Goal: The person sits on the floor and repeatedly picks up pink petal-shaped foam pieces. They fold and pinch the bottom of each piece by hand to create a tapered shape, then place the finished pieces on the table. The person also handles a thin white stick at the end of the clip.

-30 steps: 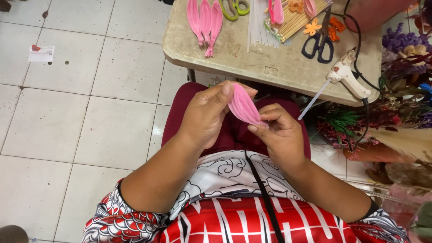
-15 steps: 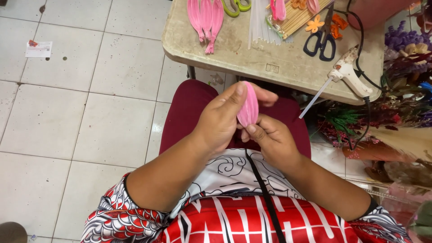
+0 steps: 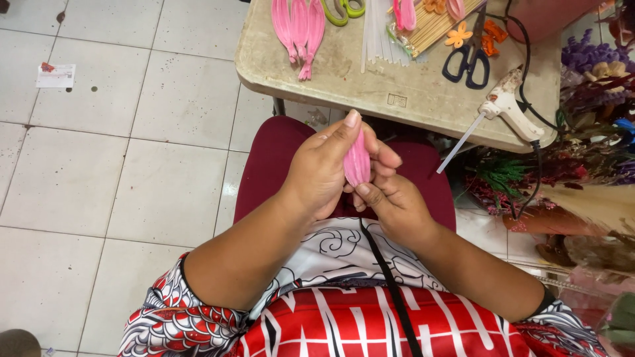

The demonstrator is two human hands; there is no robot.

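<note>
Below the counter [image 3: 397, 99], both the left hand [image 3: 324, 175] and right hand [image 3: 390, 205] are pinching one pink petal [image 3: 358, 162], while finished petals [image 3: 299, 26] are lying at eleven o'clock.

Both hands hide most of the pink petal [image 3: 358, 162].
</note>
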